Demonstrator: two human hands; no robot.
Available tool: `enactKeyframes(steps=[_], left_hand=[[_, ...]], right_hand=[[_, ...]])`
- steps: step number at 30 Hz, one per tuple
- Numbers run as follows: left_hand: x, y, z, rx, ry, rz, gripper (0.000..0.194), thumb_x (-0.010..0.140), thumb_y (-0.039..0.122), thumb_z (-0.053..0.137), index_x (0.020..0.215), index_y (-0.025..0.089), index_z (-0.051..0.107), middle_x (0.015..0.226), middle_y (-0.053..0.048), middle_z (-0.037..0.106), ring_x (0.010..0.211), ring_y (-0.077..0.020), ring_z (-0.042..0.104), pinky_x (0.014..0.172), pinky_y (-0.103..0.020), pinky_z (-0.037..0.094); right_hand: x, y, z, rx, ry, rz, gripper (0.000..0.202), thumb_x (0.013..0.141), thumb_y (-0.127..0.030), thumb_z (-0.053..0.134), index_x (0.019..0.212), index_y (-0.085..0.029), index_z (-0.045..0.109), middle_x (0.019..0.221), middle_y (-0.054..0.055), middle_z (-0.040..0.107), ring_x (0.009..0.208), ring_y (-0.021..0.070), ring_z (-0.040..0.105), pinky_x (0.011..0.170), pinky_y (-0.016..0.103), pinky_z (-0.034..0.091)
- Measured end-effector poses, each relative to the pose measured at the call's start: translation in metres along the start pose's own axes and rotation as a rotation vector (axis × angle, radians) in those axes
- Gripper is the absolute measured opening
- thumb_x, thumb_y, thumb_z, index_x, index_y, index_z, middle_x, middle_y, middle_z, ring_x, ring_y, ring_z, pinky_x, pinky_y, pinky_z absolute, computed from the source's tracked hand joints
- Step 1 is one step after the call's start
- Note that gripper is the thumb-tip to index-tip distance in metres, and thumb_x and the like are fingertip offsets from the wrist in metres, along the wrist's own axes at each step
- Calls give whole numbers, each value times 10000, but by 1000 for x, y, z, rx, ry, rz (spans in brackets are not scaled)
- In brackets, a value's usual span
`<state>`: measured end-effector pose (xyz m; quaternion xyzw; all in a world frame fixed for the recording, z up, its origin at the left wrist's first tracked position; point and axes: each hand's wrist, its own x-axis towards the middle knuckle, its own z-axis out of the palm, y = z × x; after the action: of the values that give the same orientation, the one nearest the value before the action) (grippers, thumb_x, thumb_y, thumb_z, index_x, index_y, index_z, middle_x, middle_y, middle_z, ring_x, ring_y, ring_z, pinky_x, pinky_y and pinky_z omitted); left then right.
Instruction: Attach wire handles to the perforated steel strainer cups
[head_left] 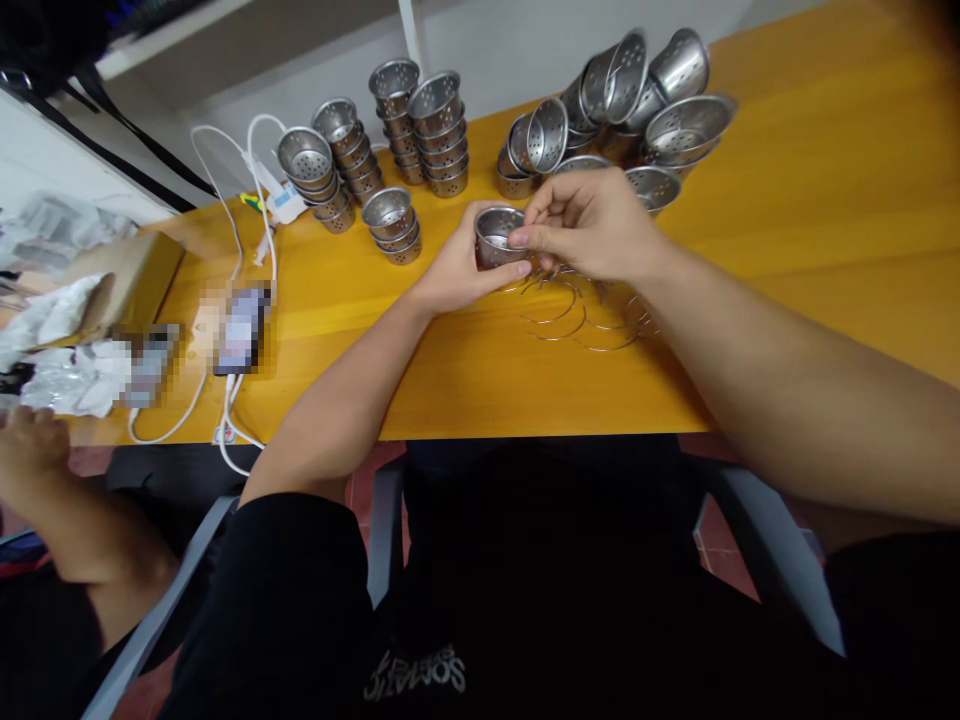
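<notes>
The cup (493,243) is in my left hand (459,268), just above the table (450,375), its mouth facing up. My left fingers are curled around it, the thumb along its near side, gripping it. My right hand (596,228) is at the right side of its rim, thumb and fingertips drawn together; I cannot tell whether they pinch the rim or something small.

Under and just beyond my right hand, toward me, thin wires (553,321) lie loosely, curved and overlapping. To the left of my left hand is a short stack (393,238), with taller stacks (439,140) behind it. Beyond my right hand more cups lie in a jumbled pile (615,95), several tilted. Farther left, a phone (241,332) lies by white cables (271,240), and a co-worker's hand (34,440) is at the edge.
</notes>
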<state>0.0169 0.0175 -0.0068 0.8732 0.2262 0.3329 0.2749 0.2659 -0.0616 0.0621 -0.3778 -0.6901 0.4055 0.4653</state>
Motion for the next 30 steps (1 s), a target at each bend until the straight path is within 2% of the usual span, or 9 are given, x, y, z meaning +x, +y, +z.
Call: enactKeyframes(steps=[4, 7, 10, 13, 15, 17, 21, 26, 30], left_hand=[[0, -6, 1, -20, -5, -8, 1107, 1007, 1013, 756, 1703, 234, 390, 1575, -142, 645, 1588, -381, 703, 1437, -663, 521], [0, -15, 1, -13, 44, -41, 1141, 968, 1065, 738, 1700, 258, 397, 1592, -144, 639, 1595, -379, 699, 1452, -662, 504], [0, -23, -4, -12, 97, -73, 1181, 906, 1086, 787, 1671, 261, 426, 1597, -157, 663, 1530, -354, 733, 1434, -627, 532], [0, -26, -9, -11, 98, -82, 1200, 907, 1077, 792, 1699, 257, 416, 1594, -166, 680, 1509, -346, 743, 1430, -621, 533], [0, -27, -10, 1, 75, -82, 1219, 928, 1078, 761, 1750, 264, 377, 1609, -165, 671, 1527, -351, 732, 1436, -630, 516], [-1, -26, -10, 13, 57, -79, 1248, 927, 1088, 745, 1784, 274, 344, 1626, -165, 655, 1546, -360, 717, 1441, -633, 499], [-3, -22, -10, 16, 51, -67, 1267, 901, 1105, 756, 1762, 265, 357, 1621, -162, 640, 1555, -371, 700, 1449, -634, 477], [-4, -13, -11, 12, 32, -61, 1259, 904, 1119, 737, 1746, 250, 387, 1579, -163, 647, 1530, -368, 706, 1438, -637, 495], [-3, -18, -4, -9, 33, -44, 1302, 912, 1141, 688, 1813, 283, 305, 1627, -159, 611, 1576, -363, 697, 1437, -633, 511]], right_hand=[[-1, 3, 3, -32, 27, -34, 689, 831, -910, 1075, 981, -295, 800, 770, 27, 730, 615, 208, 626, 551, 408, 552], [-1, 7, 4, -125, 95, -128, 657, 919, -916, 1000, 1149, -318, 857, 989, 65, 822, 728, 239, 678, 626, 436, 580], [-2, 9, 2, -252, 174, -220, 457, 1059, -801, 912, 1219, -375, 869, 1227, 89, 854, 952, 308, 759, 808, 513, 675], [-3, 11, -3, -363, 106, -276, 276, 1137, -653, 845, 1182, -384, 890, 1373, 112, 835, 1198, 371, 771, 983, 575, 711], [-3, 13, -7, -414, 44, -282, 205, 1139, -554, 847, 1219, -372, 894, 1438, 115, 817, 1223, 370, 766, 1017, 584, 718], [-3, 17, -8, -445, -4, -275, 178, 1115, -461, 868, 1260, -358, 889, 1489, 109, 793, 1143, 333, 772, 1024, 571, 725], [-1, 30, -3, -410, -46, -255, 242, 1020, -342, 927, 1254, -307, 876, 1520, 109, 755, 1120, 304, 783, 995, 524, 734], [-1, 39, 4, -335, -34, -211, 225, 949, -263, 993, 1132, -274, 864, 1447, 116, 763, 1199, 320, 780, 988, 480, 731], [-1, 30, 0, -341, -38, -238, 237, 1002, -296, 972, 1221, -314, 882, 1411, 106, 779, 1136, 304, 778, 997, 490, 727]])
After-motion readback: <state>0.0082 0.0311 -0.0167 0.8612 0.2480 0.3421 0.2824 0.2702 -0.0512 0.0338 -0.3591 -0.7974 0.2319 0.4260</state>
